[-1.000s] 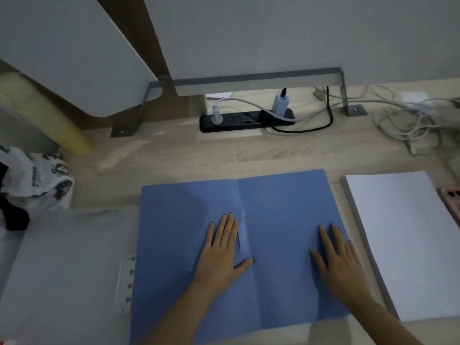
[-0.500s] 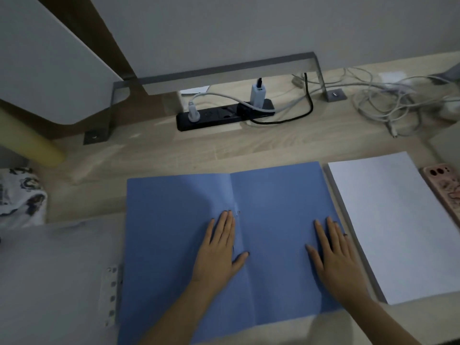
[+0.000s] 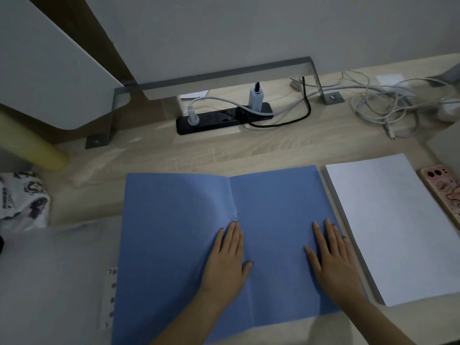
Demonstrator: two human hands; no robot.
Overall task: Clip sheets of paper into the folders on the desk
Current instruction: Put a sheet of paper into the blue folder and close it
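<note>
Far left, a grey sheet [image 3: 54, 275] covered that end of the table [image 3: 224, 153], with a white punched strip [image 3: 110, 295] poking out beside the folder's left edge. My guess is it's a binder part parked there for later, but I couldn't tell for sure.

The blue folder [image 3: 174, 232] was lying wide open in the middle of the table, both covers down and the fold running up the centre. The left hand [image 3: 227, 262] sat flat right beside that fold, fingers straight and together, thumb out across it. So there was no grip on anything, just the palm pressing down. It looked like it was there to flatten the crease, so the covers wouldn't spring back up.

The right hand [image 3: 334, 267] did the same job on the right cover, near its outer edge. Its fingers were straight and spread a little, with no grip there either.

Just right of the folder was the stack of white paper [image 3: 398, 227], squared up and almost touching the cover. That seemed handy, since the right hand would only have to slide over to lift a sheet. Nothing was in the folder yet, so I'd say the clipping hadn't started.

A phone [image 3: 445, 192] sat face down past the paper, out of the way.
</note>
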